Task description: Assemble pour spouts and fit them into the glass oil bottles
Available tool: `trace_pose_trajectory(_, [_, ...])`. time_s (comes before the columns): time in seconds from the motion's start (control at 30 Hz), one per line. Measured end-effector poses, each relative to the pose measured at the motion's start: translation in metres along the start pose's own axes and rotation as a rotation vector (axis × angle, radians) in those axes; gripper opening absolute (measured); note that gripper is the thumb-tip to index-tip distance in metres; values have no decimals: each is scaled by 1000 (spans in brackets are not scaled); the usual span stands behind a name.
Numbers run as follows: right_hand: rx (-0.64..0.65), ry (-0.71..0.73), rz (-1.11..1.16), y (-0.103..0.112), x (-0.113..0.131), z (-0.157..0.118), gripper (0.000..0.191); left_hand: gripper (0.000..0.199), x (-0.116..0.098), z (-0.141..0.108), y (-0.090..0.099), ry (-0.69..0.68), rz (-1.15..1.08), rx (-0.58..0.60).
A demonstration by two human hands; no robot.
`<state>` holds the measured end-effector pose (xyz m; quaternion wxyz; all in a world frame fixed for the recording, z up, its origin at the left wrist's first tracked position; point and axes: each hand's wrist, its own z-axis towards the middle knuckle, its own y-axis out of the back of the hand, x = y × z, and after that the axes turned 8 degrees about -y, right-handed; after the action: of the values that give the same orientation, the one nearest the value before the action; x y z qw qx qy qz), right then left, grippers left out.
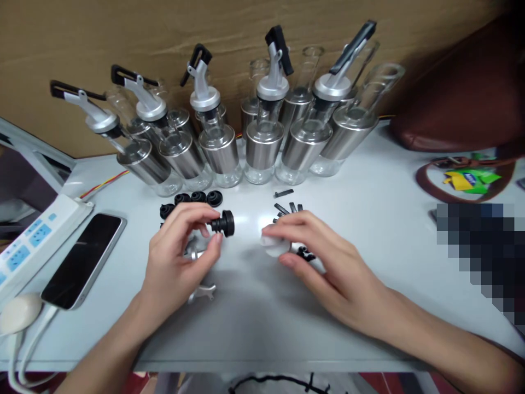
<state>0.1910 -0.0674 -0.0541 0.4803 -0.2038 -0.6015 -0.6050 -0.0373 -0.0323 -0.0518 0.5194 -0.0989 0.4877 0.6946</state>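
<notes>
My left hand [176, 254] pinches a black ribbed bottle stopper [226, 223] between thumb and fingertips, its wide end facing right. In my right hand [328, 262] is a silver-white pourer spout [274, 246], its round base facing left; the fingers hide the rest. The two parts are apart, both above the table [254, 328]. Behind my left hand lie several more black stoppers [214, 198]. Silver spout pieces [204, 291] lie under and beside that hand, partly covered. Small black levers [284, 192] and other black bits [305, 253] lie around my right hand.
Several glass-and-steel bottles [264, 145] stand along the back, the front ones mostly topped with pourers. At left are a phone [84, 260], a power strip [35, 238] and a white charger [20, 313]. A brown bag [459, 93] and a green-yellow packet [471, 179] lie right.
</notes>
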Motion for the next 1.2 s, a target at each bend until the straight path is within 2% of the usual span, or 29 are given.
trace_pose_trajectory(0.1, [-101, -151, 189, 1, -3, -1, 27, 32, -6, -7, -8, -16, -180, 42])
trace_pose_trajectory(0.2, [-99, -203, 271, 1, -3, -2, 24, 33, -8, -12, -12, -25, -254, 90])
trace_pose_trajectory(0.53, [-85, -121, 235, 2, 0, 0, 21, 33, -10, -13, -10, -80, -305, 113])
trace_pose_trajectory(0.73, [-104, -59, 234, 3, 1, 1, 19, 39, -9, -16, -10, 4, -353, 54])
trace_pose_trajectory(0.87, [-114, -26, 254, 3, 1, 2, 15, 33, -12, -14, -8, -72, -312, 60])
trace_pose_trajectory(1.2, [-96, 45, 262, 2, -1, 2, 11, 39, -9, -16, -6, -218, -280, 117])
